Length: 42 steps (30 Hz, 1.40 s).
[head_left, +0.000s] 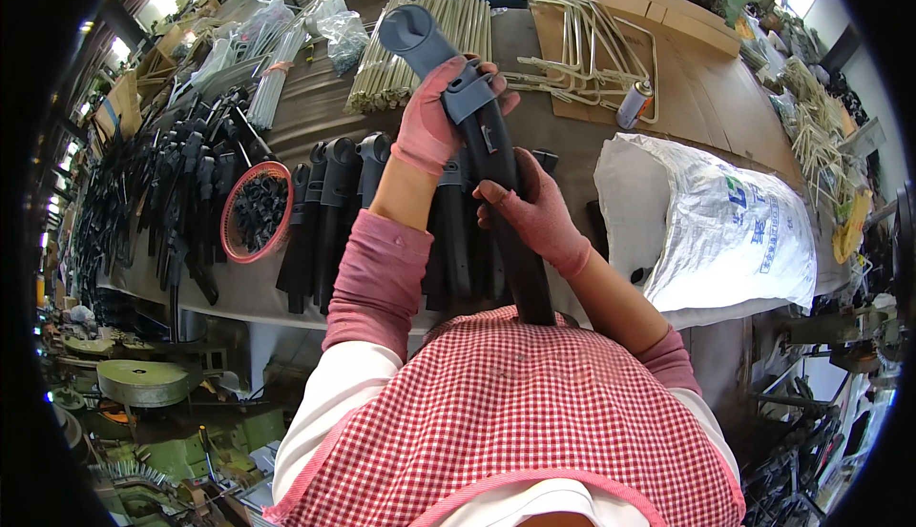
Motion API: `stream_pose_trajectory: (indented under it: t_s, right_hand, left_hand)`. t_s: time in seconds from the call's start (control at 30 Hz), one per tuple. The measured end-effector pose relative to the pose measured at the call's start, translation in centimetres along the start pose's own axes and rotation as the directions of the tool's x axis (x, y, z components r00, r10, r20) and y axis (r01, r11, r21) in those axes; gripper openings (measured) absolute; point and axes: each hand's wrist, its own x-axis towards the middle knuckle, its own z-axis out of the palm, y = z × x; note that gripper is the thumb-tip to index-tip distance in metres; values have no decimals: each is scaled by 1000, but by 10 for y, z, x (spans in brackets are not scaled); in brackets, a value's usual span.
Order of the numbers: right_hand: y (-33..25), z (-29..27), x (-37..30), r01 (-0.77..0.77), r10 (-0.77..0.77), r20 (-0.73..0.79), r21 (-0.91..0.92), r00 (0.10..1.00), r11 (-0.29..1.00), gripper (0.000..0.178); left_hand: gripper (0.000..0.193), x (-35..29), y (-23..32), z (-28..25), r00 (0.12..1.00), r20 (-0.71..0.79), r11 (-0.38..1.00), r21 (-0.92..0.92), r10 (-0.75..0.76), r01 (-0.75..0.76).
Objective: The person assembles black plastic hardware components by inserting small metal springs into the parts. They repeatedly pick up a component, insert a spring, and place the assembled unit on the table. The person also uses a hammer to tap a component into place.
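A long black tube (523,260) with a grey plastic fitting on its upper end slants across the middle, its lower end against my checked apron. My left hand (431,115), in a pink fingerless glove, wraps round the grey collar (469,94) just below the wide round socket (412,33). Lower down, my right hand (542,214), in a similar glove, closes on the black shaft. Beneath my arms several similar black tubes (334,179) with grey ends lie side by side on the table. The fingers' undersides are partly hidden by the tube.
A pink basket (226,225) of small black parts stands left, beside a heap of black parts (186,174). Behind lie pale rods (367,74) and bent frames (572,60) on cardboard (706,107). A spray can (633,105) and white sack (730,222) are on the right.
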Motion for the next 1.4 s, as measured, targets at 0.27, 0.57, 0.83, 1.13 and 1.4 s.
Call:
stream_pose_trajectory:
  t_s: [0.27, 0.57, 0.83, 1.13, 1.4]
  right_hand:
    - [15, -10, -57, -220, 218, -74, -21, 973, 975, 69]
    - [13, -26, -54, -175, 153, -140, -162, 978, 971, 55]
    - [6, -30, -47, -173, 144, -178, -156, 973, 973, 61]
    - [15, -30, -52, -113, 117, -248, 31, 962, 993, 45]
    - [42, -38, -55, -311, 307, -125, -10, 943, 950, 49]
  left_hand:
    - [32, 21, -16, -16, 958, 17, 946, 160, -287, 280]
    - [28, 38, -37, -7, 944, -11, 939, 98, -331, 330]
    - [25, 63, -37, 10, 925, 70, 917, 181, -374, 357]
    - [30, 3, -75, 22, 925, -17, 900, 222, -380, 374]
    - [26, -20, -81, -53, 903, -275, 943, -60, -331, 328]
